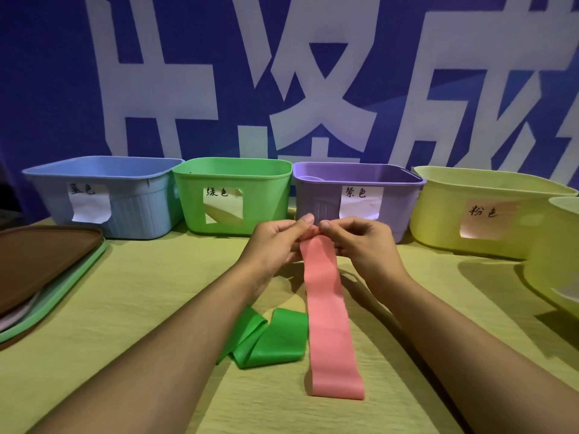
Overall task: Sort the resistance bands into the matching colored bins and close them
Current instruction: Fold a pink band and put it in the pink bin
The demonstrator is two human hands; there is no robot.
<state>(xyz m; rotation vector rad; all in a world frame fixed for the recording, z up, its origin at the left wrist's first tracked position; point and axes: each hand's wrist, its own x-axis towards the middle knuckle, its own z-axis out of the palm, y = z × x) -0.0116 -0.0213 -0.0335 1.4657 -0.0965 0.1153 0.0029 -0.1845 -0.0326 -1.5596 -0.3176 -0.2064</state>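
head cam: I looked forward and down from head height | close over the table [156, 292] | bins row [232, 195] at its far edge | single view, nothing shared

A pink band [329, 321] hangs flat above the table, a green band [269, 339] lying folded beside it (touching, seemingly); four open bins [232, 195] behind.

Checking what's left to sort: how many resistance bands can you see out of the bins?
2: the pink band hangs pinched between the left hand and right hand; the green band lies folded on the table. Bins may hide more.
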